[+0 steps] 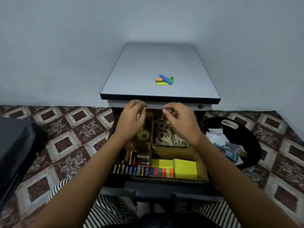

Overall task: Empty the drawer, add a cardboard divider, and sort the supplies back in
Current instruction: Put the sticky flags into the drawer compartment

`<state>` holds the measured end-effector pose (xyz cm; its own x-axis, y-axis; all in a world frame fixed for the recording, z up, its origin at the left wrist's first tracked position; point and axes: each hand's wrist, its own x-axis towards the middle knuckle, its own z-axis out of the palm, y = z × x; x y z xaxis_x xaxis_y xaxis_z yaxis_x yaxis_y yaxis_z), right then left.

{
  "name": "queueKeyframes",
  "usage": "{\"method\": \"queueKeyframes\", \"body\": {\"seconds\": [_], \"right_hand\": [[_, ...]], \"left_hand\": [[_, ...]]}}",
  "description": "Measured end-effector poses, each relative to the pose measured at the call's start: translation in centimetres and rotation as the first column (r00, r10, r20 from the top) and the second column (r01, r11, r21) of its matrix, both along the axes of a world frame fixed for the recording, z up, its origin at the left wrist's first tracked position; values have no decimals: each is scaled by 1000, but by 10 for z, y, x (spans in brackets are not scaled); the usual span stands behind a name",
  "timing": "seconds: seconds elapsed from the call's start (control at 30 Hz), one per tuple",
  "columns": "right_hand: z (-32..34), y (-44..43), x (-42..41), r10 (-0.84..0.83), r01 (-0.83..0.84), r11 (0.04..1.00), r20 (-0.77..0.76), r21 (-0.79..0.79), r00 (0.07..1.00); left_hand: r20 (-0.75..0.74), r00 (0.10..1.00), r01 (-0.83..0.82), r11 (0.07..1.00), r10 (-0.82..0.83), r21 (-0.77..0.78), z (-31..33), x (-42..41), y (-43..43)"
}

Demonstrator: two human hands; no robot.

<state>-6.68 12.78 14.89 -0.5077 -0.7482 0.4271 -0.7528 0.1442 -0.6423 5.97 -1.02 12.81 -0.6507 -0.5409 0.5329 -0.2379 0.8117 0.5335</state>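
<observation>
The drawer [118, 189] stands pulled out below the grey cabinet top [156, 61]. A cardboard divider [151, 155] splits it into four compartments. Tape rolls [144, 134] lie back left, beige scissors [166, 134] back right, batteries [133, 163] front left, and yellow sticky notes [185, 168] with coloured tabs front right. Coloured sticky flags [164, 80] lie on the cabinet top. My left hand [133, 116] hovers over the tape compartment and my right hand [179, 119] over the scissors. Both have loosely curled fingers, and I see nothing held in either.
A black bin [253, 145] holding papers and packaging sits on the tiled floor to the right of the cabinet. A dark bulky object [14, 145] fills the left edge. The cabinet backs onto a plain wall. My striped trousers show under the drawer front.
</observation>
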Motion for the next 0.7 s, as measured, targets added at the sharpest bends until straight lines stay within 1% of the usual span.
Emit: {"method": "queueKeyframes", "body": {"seconds": [0.1, 0.2, 0.3, 0.47, 0.6, 0.7], "right_hand": [[17, -20, -23, -94, 92, 995, -46, -34, 995], [26, -42, -48, -187, 188, 982, -52, 3, 981], [28, -62, -67, -246, 249, 965, -49, 83, 968], [26, -87, -82, -303, 310, 932, -66, 188, 951], [26, -100, -83, -336, 364, 898, -148, 248, 930], [24, -106, -84, -366, 404, 875, -181, 267, 913]], "left_hand": [[12, 999, 47, 998, -47, -43, 19, -28, -6], [84, 996, 39, 998, -35, -43, 32, -54, -15], [170, 985, -46, 998, 39, 33, 41, -76, -25], [314, 938, -186, 977, 146, 101, 48, -104, -38], [391, 905, -216, 973, 168, 82, 50, -113, -43], [394, 905, -210, 974, 162, 82, 50, -115, -47]]}}
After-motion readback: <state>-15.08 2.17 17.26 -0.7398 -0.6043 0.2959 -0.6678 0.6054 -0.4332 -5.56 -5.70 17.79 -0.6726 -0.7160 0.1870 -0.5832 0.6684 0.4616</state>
